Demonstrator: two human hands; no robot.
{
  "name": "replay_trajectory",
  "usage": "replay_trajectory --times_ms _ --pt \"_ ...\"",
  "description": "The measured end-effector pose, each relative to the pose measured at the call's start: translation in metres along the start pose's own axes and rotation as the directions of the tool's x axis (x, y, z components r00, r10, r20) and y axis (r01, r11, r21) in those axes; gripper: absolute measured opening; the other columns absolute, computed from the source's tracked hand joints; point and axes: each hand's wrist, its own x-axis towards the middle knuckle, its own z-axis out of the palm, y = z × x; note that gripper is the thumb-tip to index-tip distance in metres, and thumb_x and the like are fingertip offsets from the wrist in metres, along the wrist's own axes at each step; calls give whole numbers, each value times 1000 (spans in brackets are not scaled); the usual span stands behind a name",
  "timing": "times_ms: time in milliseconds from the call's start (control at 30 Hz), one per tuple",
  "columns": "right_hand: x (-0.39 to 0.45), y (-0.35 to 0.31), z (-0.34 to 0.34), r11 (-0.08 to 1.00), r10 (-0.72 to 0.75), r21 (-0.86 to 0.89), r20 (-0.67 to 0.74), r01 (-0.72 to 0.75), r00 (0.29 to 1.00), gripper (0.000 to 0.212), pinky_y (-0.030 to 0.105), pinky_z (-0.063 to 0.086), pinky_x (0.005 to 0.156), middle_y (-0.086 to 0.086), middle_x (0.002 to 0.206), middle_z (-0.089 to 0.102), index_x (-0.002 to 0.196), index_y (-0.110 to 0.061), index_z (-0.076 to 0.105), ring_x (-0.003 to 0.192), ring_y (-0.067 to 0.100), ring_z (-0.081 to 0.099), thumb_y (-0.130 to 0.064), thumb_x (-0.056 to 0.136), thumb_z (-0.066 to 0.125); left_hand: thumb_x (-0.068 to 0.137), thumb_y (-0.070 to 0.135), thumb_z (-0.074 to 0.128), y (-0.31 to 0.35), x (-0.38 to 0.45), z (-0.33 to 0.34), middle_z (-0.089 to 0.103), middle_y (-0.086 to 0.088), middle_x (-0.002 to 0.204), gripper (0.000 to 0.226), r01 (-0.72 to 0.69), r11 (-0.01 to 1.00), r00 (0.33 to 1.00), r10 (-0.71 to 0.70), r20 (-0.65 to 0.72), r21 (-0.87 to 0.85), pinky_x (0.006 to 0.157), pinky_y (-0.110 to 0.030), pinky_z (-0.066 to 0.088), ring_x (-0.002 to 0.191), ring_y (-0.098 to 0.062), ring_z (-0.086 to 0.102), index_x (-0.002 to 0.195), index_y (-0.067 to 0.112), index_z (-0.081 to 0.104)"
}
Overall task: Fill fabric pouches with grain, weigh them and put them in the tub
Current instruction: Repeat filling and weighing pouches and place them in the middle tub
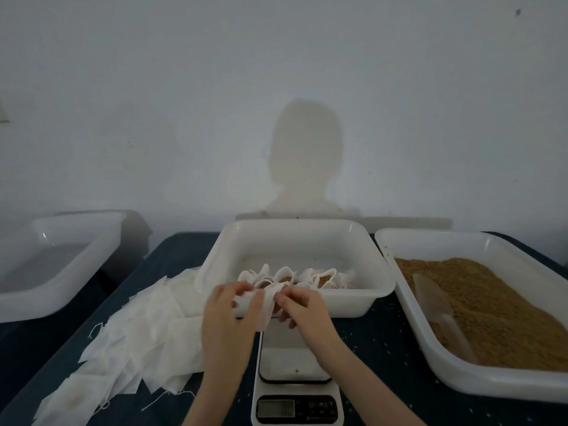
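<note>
Empty fabric pouch (266, 302) held in the air between both hands, above the scale (296, 392) and at the near rim of the middle tub (378, 290). Left hand (229, 312): grip grasping the pouch, thumb and fingers pinching its left side. Right hand (302, 307): grip grasping the pouch's right edge, fingers curled round the cloth. The pouch looks flat; whether its mouth is spread apart cannot be told.

Middle tub: white plastic, holding several filled pouches (295, 276) with open, ruffled tops, brown grain showing inside; they sit along the near wall.

Scale: white, on the table (384, 342) directly under the hands, nothing on its platform; display too dim to read.

Right tub (461, 379): white, holding loose brown grain (498, 309), with a pale translucent scoop (436, 305) lying in it.

Left of the hands: a spread pile of flat empty pouches (138, 342) on the table, loose strings at its edges.

Far left: another white tub (46, 305), contents not discernible.

Table surface dark, scattered grains near the scale.
</note>
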Motion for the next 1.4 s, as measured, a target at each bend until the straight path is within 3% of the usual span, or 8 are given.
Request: replay_trajectory --times_ms 100,333,533,667,833,1033,1267,1400 --pt "1 -3 -10 999 -25 -36 16 25 1000 24 12 43 55 -12 62 63 74 -21 65 58 -2 56 -13 94 56 84 49 61 13 -1 -1 65 18 79 16 -116 986 964 84 254 116 62 -9 40 71 3 57 86 34 66" --pt "1 -1 -33 965 21 -260 -54 -34 998 24 17 42 56 -5 59 54 65 -14 56 59 7 50 -15 89 56 91 37 59 26 4 4 65 14 81 9 -151 944 966 78 247 294 59 -11 41 68 -1 56 88 31 64" --pt "-9 -9 -38 596 -264 -803 -156 33 952 18 12 27 50 -14 61 47 70 -31 47 56 0 44 -35 84 58 95 36 49 37 -1 21 49 12 65 21 -234 852 966 151 208 468 45 -14 26 55 0 43 76 30 55" --pt "-13 -11 -39 593 -385 -764 7 253 923 2 13 42 65 -16 81 58 87 -27 61 71 1 52 -26 86 60 94 36 52 37 -2 33 55 15 75 13 -272 865 954 187 233 421 49 -10 26 64 -1 48 85 32 60" --pt "-13 -4 -49 659 -274 -722 31 211 961 8 16 46 62 -10 84 65 90 -35 47 65 1 55 -31 97 46 93 37 55 39 -2 36 54 15 69 13 -262 886 958 191 214 383 47 -11 23 56 1 44 83 33 61" --pt "-11 -3 -58 528 -233 -805 168 269 958 26 24 46 66 -5 77 66 89 -25 69 66 6 54 -33 95 46 88 37 57 39 -1 40 50 14 62 15 -270 866 957 191 220 421 46 -11 23 53 3 42 75 34 52" --pt "-6 -15 -78 687 -60 -701 211 194 976 17 20 43 64 -10 79 63 96 -33 72 68 4 54 -40 85 62 86 31 67 28 8 37 58 20 87 18 -303 953 874 266 407 27 66 -9 40 84 5 54 84 41 52" --pt "-7 -22 -86 878 -63 -438 290 191 955 24 19 38 61 -10 63 56 75 -39 70 59 2 47 -22 88 60 59 54 76 19 11 32 39 35 122 77 -203 969 717 246 651 -142 80 -2 40 110 24 35 124 50 33"
